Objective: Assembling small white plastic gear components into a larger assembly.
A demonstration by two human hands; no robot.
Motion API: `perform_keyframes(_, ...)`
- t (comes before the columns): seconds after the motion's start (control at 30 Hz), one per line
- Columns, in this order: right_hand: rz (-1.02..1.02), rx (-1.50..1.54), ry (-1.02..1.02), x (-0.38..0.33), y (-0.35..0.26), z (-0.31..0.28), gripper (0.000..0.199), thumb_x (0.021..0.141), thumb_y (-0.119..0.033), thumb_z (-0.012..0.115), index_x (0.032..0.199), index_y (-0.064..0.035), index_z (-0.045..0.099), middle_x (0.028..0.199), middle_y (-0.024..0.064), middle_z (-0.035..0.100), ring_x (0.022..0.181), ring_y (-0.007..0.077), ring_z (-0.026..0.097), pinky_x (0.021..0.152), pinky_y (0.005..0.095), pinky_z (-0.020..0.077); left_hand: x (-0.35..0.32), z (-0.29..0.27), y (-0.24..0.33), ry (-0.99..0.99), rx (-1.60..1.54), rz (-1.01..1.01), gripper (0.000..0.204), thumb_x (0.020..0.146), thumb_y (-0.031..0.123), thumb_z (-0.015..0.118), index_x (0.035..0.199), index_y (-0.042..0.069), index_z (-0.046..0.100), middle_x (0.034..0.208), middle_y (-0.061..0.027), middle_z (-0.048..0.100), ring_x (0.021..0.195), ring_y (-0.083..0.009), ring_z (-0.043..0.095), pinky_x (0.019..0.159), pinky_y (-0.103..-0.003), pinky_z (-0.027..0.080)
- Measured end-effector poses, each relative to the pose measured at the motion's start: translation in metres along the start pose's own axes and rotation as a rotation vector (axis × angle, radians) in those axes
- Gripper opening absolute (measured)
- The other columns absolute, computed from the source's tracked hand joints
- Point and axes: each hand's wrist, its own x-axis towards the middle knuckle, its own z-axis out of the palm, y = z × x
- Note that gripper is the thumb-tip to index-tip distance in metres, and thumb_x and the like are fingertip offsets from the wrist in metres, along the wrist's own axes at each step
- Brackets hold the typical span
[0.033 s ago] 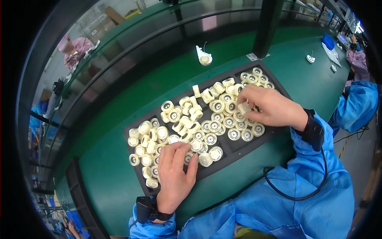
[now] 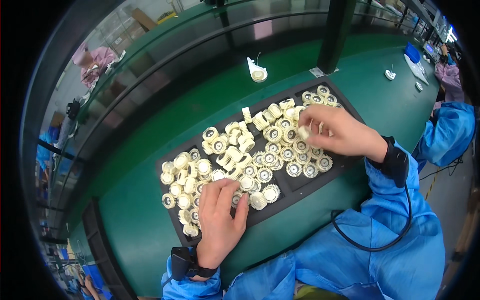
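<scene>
Green bench top (image 2: pixel 150 220), glass rail behind, black post (image 2: pixel 336 32) standing on it. Black tray (image 2: pixel 300 186) strewn with cream plastic gears (image 2: pixel 250 150), toothed rims, dark hubs. Left hand (image 2: pixel 220 217) lies flat, fingers loosely spread over gears at the tray's near edge. Right hand (image 2: pixel 336 131) pinches one small gear (image 2: pixel 303 132) between fingertips above the tray's far end.

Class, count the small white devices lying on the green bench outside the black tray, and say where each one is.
3: one white device beyond the black tray beside the dark post, and two far right near a blue bin. Others may be hidden.
</scene>
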Motion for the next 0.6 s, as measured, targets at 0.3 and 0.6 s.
perform_keyframes(0.3, -0.012, 1.286, -0.076, -0.004, 0.017, 0.002, 0.037, 0.095, -0.018, 0.053, 0.127, -0.0005, 0.047, 0.113, 0.0093, 0.057, 0.100, 0.0164, 0.059, 0.076, 0.0251, 0.0479, -0.003, 0.003, 0.000, 0.001, -0.012, 0.036, 0.023, 0.074, 0.004, 0.069, 0.095, 0.000, 0.060, 0.095, -0.0125, 0.057, 0.084, -0.0293, 0.055, 0.072, -0.037, 0.044)
perform_keyframes(0.6, -0.054, 1.022, -0.050, 0.006, 0.007, 0.018, 0.035, 0.093, -0.016, 0.055, 0.125, -0.0014, 0.050, 0.111, 0.0071, 0.059, 0.098, 0.0131, 0.058, 0.077, 0.0257, 0.0474, -0.010, -0.016, -0.005, 0.035, 0.063, 0.046, 0.025, 0.074, 0.004, 0.068, 0.097, 0.001, 0.059, 0.097, -0.0148, 0.058, 0.088, -0.0328, 0.056, 0.075, -0.037, 0.045)
